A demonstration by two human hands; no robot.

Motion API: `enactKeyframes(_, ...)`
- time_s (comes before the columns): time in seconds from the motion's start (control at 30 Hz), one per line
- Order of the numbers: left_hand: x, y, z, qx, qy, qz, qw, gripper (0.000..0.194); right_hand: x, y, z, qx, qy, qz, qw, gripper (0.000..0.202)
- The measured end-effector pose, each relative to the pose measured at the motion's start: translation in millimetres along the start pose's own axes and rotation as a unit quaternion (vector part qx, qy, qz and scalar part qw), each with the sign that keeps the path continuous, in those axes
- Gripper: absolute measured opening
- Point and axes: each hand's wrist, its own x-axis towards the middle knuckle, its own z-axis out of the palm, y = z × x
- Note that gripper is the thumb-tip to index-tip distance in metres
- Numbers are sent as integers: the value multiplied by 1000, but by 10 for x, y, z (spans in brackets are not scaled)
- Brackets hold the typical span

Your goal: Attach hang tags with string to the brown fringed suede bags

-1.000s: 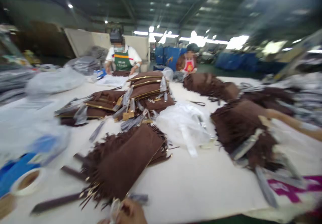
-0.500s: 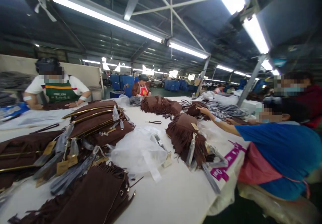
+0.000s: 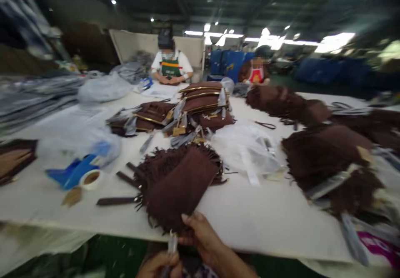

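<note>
Pinching the slim strip wrapped in clear plastic (image 3: 172,244) between thumb and fingers, my left hand (image 3: 164,265) works just in front of the dark brown, fringed, suede-like bag (image 3: 181,186), which lies on the near edge of the white-covered desk (image 3: 250,219). My right hand (image 3: 203,236) has its thumb against the bag's near edge and a finger pointing to the strip's tip; whether it grips, I cannot tell. Done well, I judge, this wants the bag steadied with the right hand and the strip kept straight, with no tugging, so the wrapping doesn't tear or snag the fringe.

Half a second ago neither of my hands was in view, and a co-worker in a blue shirt showed well to the right of the bag. Now that person is out of view, and the white tape roll (image 3: 101,182) shows left of the bag.
</note>
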Motion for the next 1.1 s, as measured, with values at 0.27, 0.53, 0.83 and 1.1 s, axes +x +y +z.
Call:
enactKeyframes(0.27,-64,-267,-167,-138,-105,26,985,20,66,8,-123,2,17,16,1000,31)
enactKeyframes(0.53,-63,-186,-300,-109,-126,35,985,19,39,0,-118,4,-2,-4,1000,35)
enactKeyframes(0.83,-69,-25,-89,-43,-32,143,988,31,9,-245,-132,-110,-16,-63,992,30)
enactKeyframes(1.1,127,43,66,17,102,158,982,35,112,-90,-161,-115,-7,-81,990,34)
